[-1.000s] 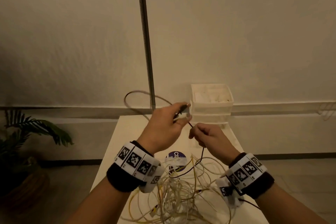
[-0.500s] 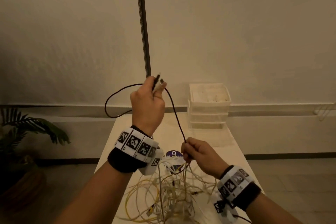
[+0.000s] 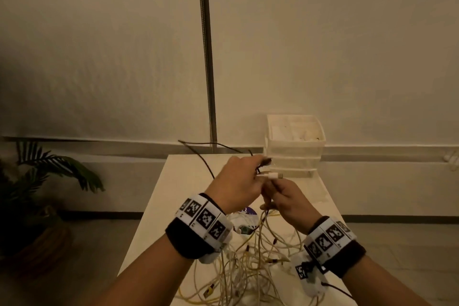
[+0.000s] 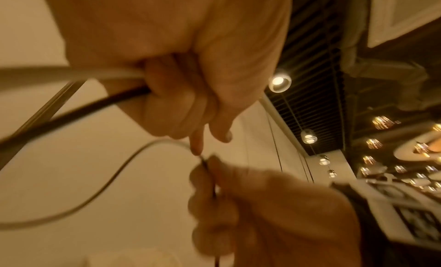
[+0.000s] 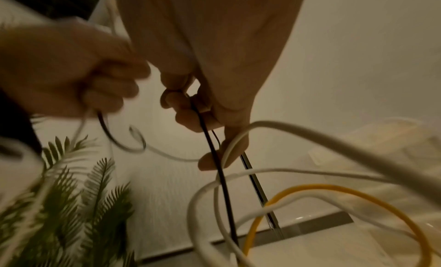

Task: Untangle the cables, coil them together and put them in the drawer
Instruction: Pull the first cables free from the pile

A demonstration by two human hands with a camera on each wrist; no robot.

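cables [image 3: 250, 263] sit in a white n yellow tangle on the surface [image 3: 173, 196] under both wrists, w/ the drawer unit [image 3: 294, 146] at the far end. left hand [image 3: 236, 186] is fisted round a black cable [image 4: 100, 104] n a white one, right hand [image 3: 289, 202] pinches the black cable just below. risk imo: pulling hard could cinch knots or drag the pile off the edge.

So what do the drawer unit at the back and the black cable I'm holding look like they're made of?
Drawer unit: apparently translucent whitish plastic, since its stacked tiers show faintly through the walls. Black cable: thin, smooth dark jacket bending freely, probably rubber or PVC; blur hides its finish.
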